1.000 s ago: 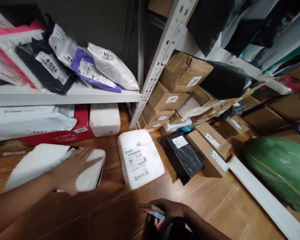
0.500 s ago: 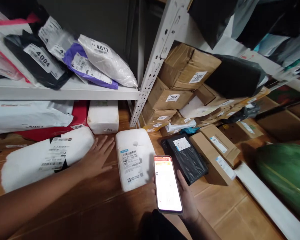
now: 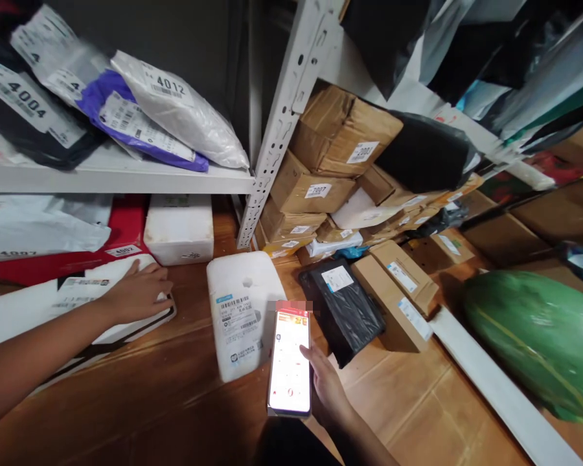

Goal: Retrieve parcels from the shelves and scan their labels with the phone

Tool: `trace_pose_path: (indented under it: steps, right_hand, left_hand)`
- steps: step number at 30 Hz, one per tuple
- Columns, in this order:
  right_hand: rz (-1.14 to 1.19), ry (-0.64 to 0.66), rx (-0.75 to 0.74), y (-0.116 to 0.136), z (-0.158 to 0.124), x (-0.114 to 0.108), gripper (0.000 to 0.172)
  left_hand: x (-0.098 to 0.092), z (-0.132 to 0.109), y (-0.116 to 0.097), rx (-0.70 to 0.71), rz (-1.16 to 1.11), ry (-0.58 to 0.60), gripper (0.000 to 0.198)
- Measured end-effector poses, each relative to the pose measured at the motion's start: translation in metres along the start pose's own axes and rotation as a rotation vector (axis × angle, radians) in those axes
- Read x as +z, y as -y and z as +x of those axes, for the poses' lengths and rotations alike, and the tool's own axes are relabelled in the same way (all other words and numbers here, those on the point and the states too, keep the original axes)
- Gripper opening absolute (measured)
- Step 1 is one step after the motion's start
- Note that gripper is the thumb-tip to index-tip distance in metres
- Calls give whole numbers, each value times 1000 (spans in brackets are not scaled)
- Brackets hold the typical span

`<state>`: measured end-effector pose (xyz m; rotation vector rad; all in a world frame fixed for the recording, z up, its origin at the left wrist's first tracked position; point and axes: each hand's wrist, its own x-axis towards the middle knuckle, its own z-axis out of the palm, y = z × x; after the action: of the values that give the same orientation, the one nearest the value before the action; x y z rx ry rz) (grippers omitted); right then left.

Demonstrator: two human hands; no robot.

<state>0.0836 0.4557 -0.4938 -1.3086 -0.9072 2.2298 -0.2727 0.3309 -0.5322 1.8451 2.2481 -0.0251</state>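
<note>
My left hand [image 3: 143,288] is closed over the right end of a long white parcel [image 3: 10,317] with black tape and a printed label. The parcel is tipped, and a side with a dark stripe shows along its lower edge. My right hand [image 3: 328,382] holds a smartphone [image 3: 290,362] upright, its screen lit and my thumb at the screen's right edge. Between the hands, a white foam-like parcel [image 3: 245,278] with a shipping label lies on the floor, partly behind the phone. Just right of the phone is a black-wrapped parcel [image 3: 352,317].
A white metal shelf [image 3: 175,182] above holds bagged parcels, one marked 4012 [image 3: 179,103]. Its post [image 3: 276,129] stands before stacked cardboard boxes [image 3: 315,181]. A white foam box [image 3: 179,226] sits under the shelf. To the right lie brown boxes [image 3: 388,304], a white strip [image 3: 495,382] and a green bundle [image 3: 529,336].
My left hand has gone from spread above the floor to closing on the long white parcel's end, and the parcel has tipped. The phone stays in my right hand; the view has shifted right.
</note>
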Motion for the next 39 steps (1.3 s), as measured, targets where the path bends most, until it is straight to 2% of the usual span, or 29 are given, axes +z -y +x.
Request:
trace_pose_path:
  steps: [4, 7, 11, 13, 16, 22, 29, 39]
  right_hand:
    - [25, 73, 66, 5, -5, 0, 61]
    - [-54, 123, 75, 6, -10, 2, 59]
    - [-149, 315, 166, 1, -14, 13, 74]
    - [-196, 404, 174, -2, -15, 23, 80]
    - [-227, 476, 157, -2, -16, 39, 84]
    - [-151, 441, 22, 0, -24, 60, 63]
    - [-116, 545, 0, 0, -24, 65, 56]
    - [-163, 458, -12, -2, -23, 63, 59]
  left_hand:
    - [10, -17, -10, 94, -71, -70, 30]
    - [24, -33, -14, 145, -90, -128, 32]
    - [43, -52, -15, 237, -2, -346, 30]
    - [45, -59, -18, 307, -15, -433, 27]
    - [40, -69, -26, 352, -84, -486, 19]
    - [36, -82, -29, 403, -103, -508, 20]
    - [36, -88, -26, 414, -134, -528, 19]
    - [39, -86, -22, 419, -96, -503, 24]
